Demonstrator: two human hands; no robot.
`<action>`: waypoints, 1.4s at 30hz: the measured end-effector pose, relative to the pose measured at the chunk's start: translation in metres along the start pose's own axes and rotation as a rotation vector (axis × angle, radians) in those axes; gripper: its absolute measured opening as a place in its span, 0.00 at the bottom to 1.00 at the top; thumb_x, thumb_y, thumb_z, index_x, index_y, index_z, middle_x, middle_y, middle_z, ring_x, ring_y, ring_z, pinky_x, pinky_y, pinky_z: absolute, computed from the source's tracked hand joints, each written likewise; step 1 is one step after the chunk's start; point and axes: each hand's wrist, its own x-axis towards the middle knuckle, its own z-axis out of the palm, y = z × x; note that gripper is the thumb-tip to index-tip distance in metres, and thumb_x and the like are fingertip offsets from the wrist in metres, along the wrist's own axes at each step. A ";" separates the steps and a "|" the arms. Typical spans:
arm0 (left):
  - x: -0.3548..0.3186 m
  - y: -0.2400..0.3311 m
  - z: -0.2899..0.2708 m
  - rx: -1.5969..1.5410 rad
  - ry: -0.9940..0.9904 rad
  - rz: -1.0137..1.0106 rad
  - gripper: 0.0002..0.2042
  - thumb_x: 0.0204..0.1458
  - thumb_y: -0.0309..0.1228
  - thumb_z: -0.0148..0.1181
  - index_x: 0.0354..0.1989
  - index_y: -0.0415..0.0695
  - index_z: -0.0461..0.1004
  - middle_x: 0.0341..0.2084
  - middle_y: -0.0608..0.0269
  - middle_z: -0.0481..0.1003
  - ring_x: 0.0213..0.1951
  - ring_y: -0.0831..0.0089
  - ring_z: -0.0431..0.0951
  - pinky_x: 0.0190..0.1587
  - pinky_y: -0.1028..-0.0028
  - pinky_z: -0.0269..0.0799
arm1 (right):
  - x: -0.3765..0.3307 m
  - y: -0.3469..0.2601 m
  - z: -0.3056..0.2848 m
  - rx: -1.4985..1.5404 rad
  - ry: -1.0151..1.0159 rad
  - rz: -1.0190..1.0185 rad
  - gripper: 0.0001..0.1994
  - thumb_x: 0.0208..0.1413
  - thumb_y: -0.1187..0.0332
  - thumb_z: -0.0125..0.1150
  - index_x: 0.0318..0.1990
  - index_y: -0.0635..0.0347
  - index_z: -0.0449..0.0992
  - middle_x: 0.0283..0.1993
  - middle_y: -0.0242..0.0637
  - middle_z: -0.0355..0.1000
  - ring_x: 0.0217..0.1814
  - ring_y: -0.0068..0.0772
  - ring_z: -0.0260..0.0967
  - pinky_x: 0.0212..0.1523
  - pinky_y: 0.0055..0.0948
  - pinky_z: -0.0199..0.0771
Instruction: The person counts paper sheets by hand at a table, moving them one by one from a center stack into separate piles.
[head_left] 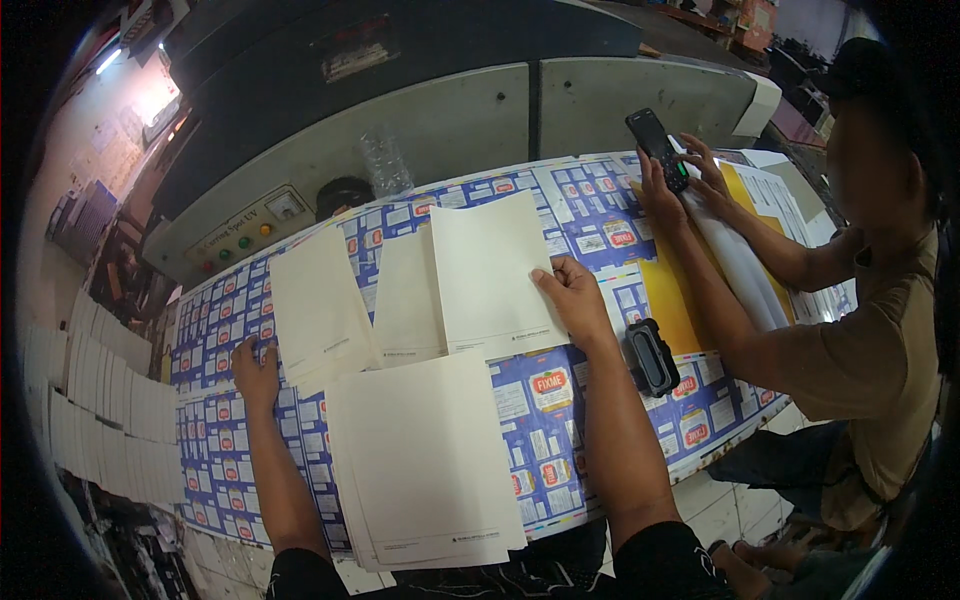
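Observation:
My right hand [578,300] grips the right edge of a cream paper sheet [490,265], thumb on top. That sheet partly covers another pale sheet [405,285] beside it. Farther left lies a third cream sheet or thin pile [318,300]. My left hand [256,372] rests by its lower left corner, fingers apart and holding nothing. Closest to me is a slightly fanned stack of cream sheets [425,450] with small print along the bottom edge. Whether my left fingertips touch the paper cannot be made out.
Blue printed sheets [540,480] cover the table. A black oblong case [652,358] lies right of my forearm. At right, a person [870,300] holds a dark phone [655,145] above yellow and white papers [672,300]. Behind stands a grey machine [440,125]; paper stacks [110,430] are at left.

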 end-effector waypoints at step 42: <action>0.002 -0.013 0.007 -0.023 0.037 0.055 0.19 0.52 0.37 0.63 0.50 0.41 0.73 0.47 0.49 0.72 0.51 0.52 0.71 0.55 0.59 0.66 | -0.004 -0.009 0.003 -0.017 -0.008 0.010 0.13 0.58 0.67 0.63 0.44 0.69 0.74 0.29 0.31 0.74 0.28 0.17 0.68 0.30 0.20 0.68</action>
